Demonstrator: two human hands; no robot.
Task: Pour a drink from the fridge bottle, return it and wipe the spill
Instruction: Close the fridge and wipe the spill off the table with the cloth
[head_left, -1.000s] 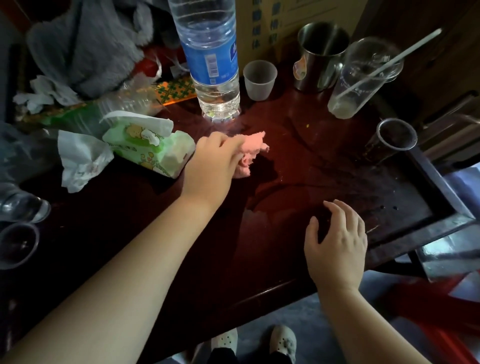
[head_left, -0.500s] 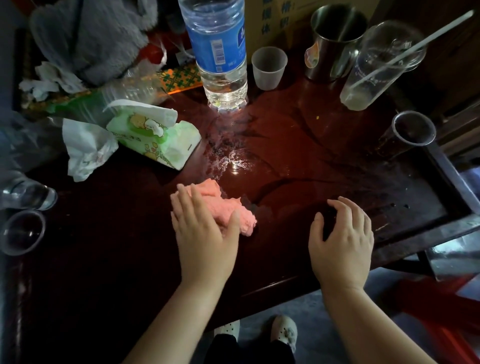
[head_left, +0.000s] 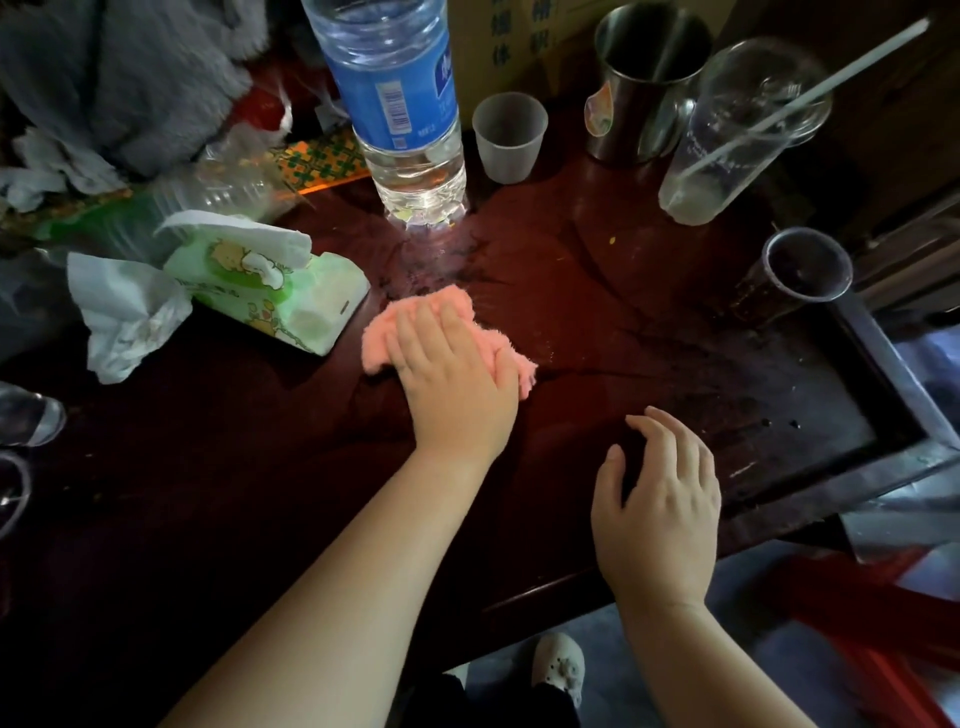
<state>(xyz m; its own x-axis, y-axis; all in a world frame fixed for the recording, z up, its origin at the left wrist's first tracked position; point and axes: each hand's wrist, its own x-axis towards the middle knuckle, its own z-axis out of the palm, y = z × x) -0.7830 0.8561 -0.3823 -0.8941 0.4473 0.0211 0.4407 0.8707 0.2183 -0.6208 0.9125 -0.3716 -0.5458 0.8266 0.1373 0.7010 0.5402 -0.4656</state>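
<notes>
**Item inspected:** pink cloth (head_left: 382, 338). It lies bunched on the worktop (head_left: 597, 332), on the person's side of the water bottle (head_left: 400, 104), near the bottle's base but not touching it.

**Left hand** (head_left: 457, 384): it rests palm down on the cloth. The fingers (head_left: 431, 332) are straight and pressed together, bearing down on the cloth rather than pinching it. Cloth shows past the fingertips and on either side of the hand, and the middle of it is covered by the palm.

**Spill:** a wet film (head_left: 431, 254) glints between the bottle's base and the far edge of the cloth. Faint streaks also run to the right of the bottle, but the dim light makes their extent hard to read.

**Right hand** (head_left: 660, 509): it sits farther from the bottle than the left hand, towards the worktop's near edge. Its fingers are loosely curved and a little spread, with the tips on the wood, and they hold nothing.

**Adjacent:** a tissue pack (head_left: 275, 296) lies in front of the bottle and to its left, just beside the cloth.

**Assessment:** the wiping step is in hand. It cannot be told whether the standing bottle is the fridge bottle. In my judgement, the next move is to push the cloth under flat pressure towards the bottle's base and across the wet film. It should stop short of the base so the bottle is not knocked.
</notes>
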